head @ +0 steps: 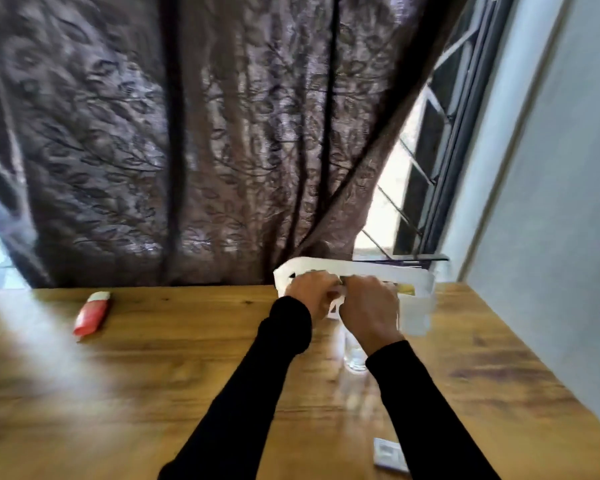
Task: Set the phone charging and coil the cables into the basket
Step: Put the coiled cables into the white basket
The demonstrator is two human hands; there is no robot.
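Observation:
A white basket [418, 284] with cut-out walls stands at the far edge of the wooden table [194, 362], against the curtain. My left hand [310, 294] and my right hand [369, 311] meet over its near left side, knuckles almost touching and fingers curled inward. A dark bit of cable [343, 279] shows between them at the basket's rim; blur and the hands hide the rest of it. No phone is in view.
A clear glass [354, 355] stands just under my right wrist. A red and white packet [92, 312] lies far left. A small grey and white flat item [388, 457] sits by my right sleeve. A dark curtain [187, 140] and a barred window [426, 161] close off the back.

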